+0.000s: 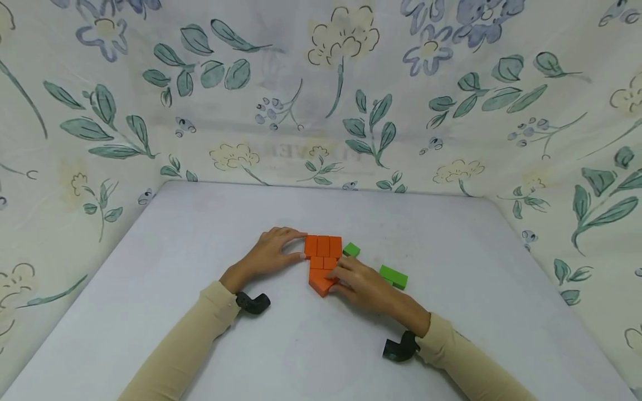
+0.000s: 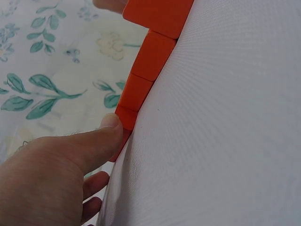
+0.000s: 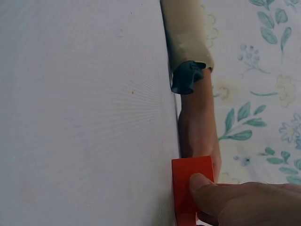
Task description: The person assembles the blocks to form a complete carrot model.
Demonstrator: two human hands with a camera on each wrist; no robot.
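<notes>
Several orange wooden blocks [image 1: 323, 246] lie joined edge to edge on the white table, wider at the far end and ending in a pointed orange block [image 1: 318, 282] toward me. My left hand [image 1: 272, 250] is at the far row's left side, thumb and index finger holding the end block at its corners. The left wrist view shows that thumb [image 2: 110, 123] pressed to an orange side face. My right hand [image 1: 363, 284] grips the pointed block, its thumb on the near right face; the fingers cover part of the shape. In the right wrist view the thumb lies against the orange block [image 3: 186, 188].
A small green block [image 1: 351, 249] sits just right of the orange blocks. Farther right lies a longer green block [image 1: 394, 276], with another bit of green partly hidden behind the right hand. Floral cloth [image 1: 321, 100] hangs behind and beside the white table [image 1: 225, 211].
</notes>
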